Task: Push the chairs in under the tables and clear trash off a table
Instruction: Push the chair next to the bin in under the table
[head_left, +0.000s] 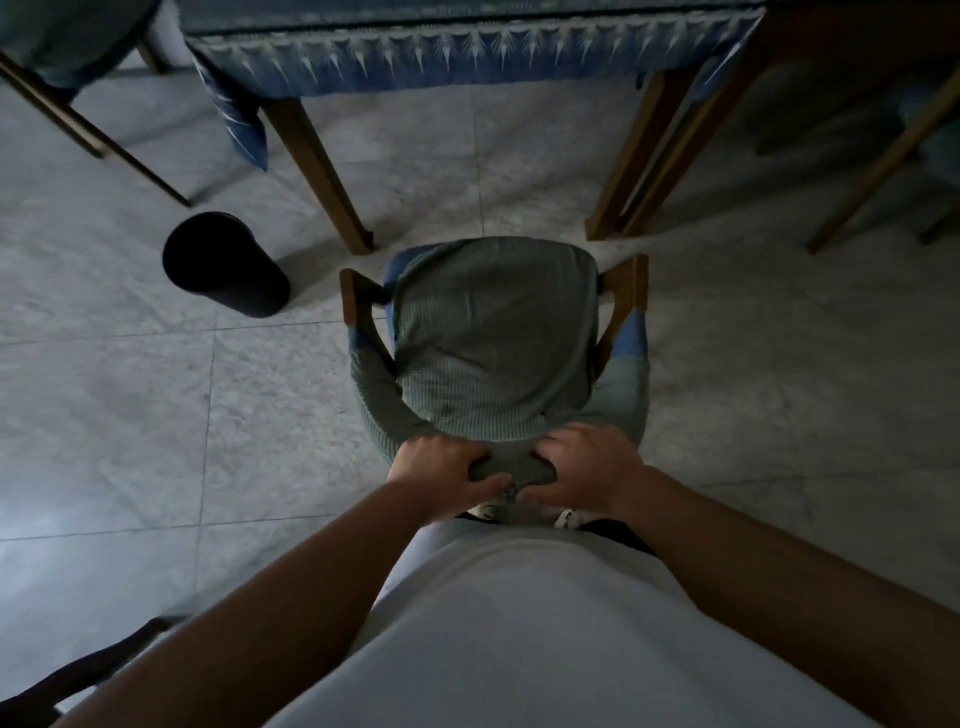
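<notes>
On the pale, marbled tile floor (156, 415) in front of the person stands one wooden armchair (493, 343), its seat and backrest wrapped in a ribbed grey-green knit cover, with blue fabric showing at the seat edge and on the arms. Both hands grip the top of the backrest: the left hand (447, 470) and the right hand (589, 470) are clenched side by side on the covered rail, fingers curled over it and thumbs behind. The chair faces one table (467, 57), whose blue cloth with a white fringe-like pattern hangs down over the near edge; the chair's front lies just short of the table's angled wooden legs, with the seat not yet beneath the tabletop. One dark, round bin (223, 265) stands on the floor to the left of the chair, near the table's left leg and apart from both. Parts of two more wooden chairs show at the upper left (67, 98) and far right (883, 156) edges, dim and cut off
</notes>
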